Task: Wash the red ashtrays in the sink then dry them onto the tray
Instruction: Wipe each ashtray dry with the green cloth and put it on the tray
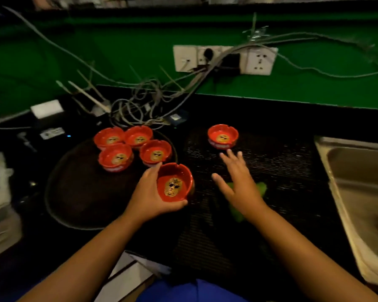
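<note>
- Straight ahead at 12 o'clock from the right hand (240, 184), just past its fingertips and not touching them, the lone ashtray (223, 137) stands upright on the dark mat (282, 162). This is the nearer hand to it. Its fingers are spread wide and hold nothing.
- A green cloth (261, 188) lies on the mat under the right palm, partly hidden by it.
- The left hand (148, 192) grips the held ashtray (174, 186), thumb at the near rim and fingers round the far side, with the bowl tipped toward the camera.
- The tray (74, 192) lies at 9 o'clock from the left hand. Four ashtrays (116, 158) cluster at its far edge, at about 11 o'clock, the nearest just beside the held one.
- The sink (358, 192) sits at 3 o'clock from the right hand, well apart, at the right end of the table (260, 112).
- The ashtrays are round, so they have no long axis to line up with.
- Count: six red ashtrays (four on the tray, one held, one on the mat), one tray, one sink, one cloth.
- The held ashtray probably goes left onto the tray, and the lone one falls to the right hand.
</note>
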The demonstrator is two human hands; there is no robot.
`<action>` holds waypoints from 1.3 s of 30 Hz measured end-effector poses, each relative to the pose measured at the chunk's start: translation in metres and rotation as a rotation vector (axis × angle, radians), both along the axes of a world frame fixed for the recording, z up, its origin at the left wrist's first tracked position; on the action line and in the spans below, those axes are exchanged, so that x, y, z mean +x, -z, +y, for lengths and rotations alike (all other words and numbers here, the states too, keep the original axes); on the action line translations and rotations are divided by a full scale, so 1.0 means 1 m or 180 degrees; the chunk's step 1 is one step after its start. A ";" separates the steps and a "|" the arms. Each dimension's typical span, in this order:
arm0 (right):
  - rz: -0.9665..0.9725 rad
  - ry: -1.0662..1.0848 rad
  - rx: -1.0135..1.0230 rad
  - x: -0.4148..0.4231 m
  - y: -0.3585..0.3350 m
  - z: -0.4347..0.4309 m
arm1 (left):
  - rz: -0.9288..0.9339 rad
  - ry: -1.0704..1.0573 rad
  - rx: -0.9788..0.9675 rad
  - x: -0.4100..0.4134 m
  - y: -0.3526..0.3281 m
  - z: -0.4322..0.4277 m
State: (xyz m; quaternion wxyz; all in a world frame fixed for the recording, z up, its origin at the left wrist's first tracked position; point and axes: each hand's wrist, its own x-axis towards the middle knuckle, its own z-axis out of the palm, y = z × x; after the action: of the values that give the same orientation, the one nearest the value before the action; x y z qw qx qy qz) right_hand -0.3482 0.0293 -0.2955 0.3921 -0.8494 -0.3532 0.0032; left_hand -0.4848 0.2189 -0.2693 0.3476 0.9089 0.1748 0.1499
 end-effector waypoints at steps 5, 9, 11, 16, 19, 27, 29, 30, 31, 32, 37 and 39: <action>0.0189 -0.0707 -0.0414 -0.033 0.004 0.119 | 0.0324 -0.0713 0.0109 -0.048 0.020 0.089; 0.0012 -0.0812 -0.0976 -0.050 0.025 0.182 | 0.0703 -0.1406 0.0128 -0.073 0.041 0.146; -0.0108 -0.0734 -0.1169 -0.051 0.036 0.202 | 0.0789 -0.1530 0.0133 -0.079 0.049 0.163; -0.0294 -0.0399 -0.1443 -0.052 0.055 0.218 | 0.0816 -0.1461 -0.0139 -0.087 0.067 0.173; -0.0265 -0.0283 -0.1441 -0.051 0.056 0.219 | 0.0710 -0.1539 0.0013 -0.085 0.072 0.174; -0.0175 -0.0195 -0.1394 -0.053 0.057 0.220 | 0.0781 -0.1961 0.0329 -0.051 0.070 0.220; -0.0187 -0.0174 -0.1373 -0.053 0.057 0.221 | 0.0833 -0.1959 0.0432 -0.039 0.071 0.233; -0.0188 -0.0165 -0.1362 -0.053 0.058 0.222 | 0.0861 -0.1966 0.0453 -0.034 0.071 0.239; -0.0186 -0.0156 -0.1362 -0.053 0.058 0.222 | 0.0883 -0.1966 0.0450 -0.028 0.072 0.244; -0.0177 -0.0157 -0.1366 -0.053 0.059 0.222 | 0.0891 -0.1968 0.0439 -0.024 0.072 0.249; -0.0081 -0.0146 -0.1284 -0.053 0.059 0.221 | 0.0885 -0.1859 0.0402 -0.003 0.073 0.275; -0.0086 -0.0149 -0.1251 -0.053 0.059 0.220 | 0.0899 -0.1831 0.0413 0.004 0.073 0.282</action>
State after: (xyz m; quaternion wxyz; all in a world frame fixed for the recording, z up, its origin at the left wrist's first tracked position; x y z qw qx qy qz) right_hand -0.4008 0.2494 -0.3548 0.2138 -0.9011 -0.3706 0.0697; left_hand -0.4812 0.5012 -0.3422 0.2047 0.8543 0.4610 0.1252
